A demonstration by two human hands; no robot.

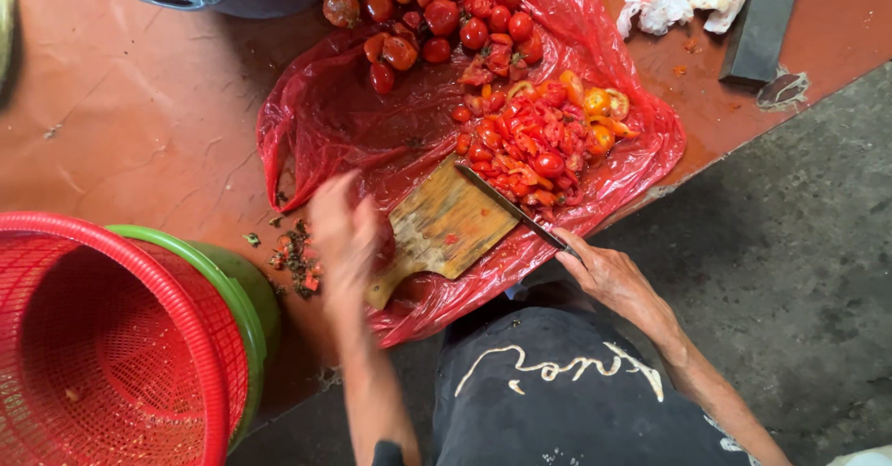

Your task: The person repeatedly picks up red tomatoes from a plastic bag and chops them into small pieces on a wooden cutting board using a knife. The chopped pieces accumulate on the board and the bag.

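Obs., head view. Red-brown worktop (139,122), its near edge running diagonal, grey floor beyond. Red plastic sheet (325,118) spread flat at that near edge.

Wooden cutting board (446,229) lies on the sheet, tilted, handle end toward the person.

R hand (609,275) at the near edge, fingers clamped on the handle of a knife (511,208). Blade flat-ish along the board's far-right side, tip pointing to the sheet's middle, edge touching the pile of chopped tomato (539,145), which sits just beyond the board, toward the sheet's right side.

L hand (344,234) just left of the board, over the sheet's left margin. Motion-blurred; cannot tell if fingers are apart or together, or if anything is held.

Whole tomatoes (437,20) heaped at the sheet's far side. Small heap of stem scraps (295,262) on bare worktop, left of L hand. Red mesh basket (111,336) nested in a green tub (251,289) at the near-left corner. Crumpled white rag (683,1) at far right.
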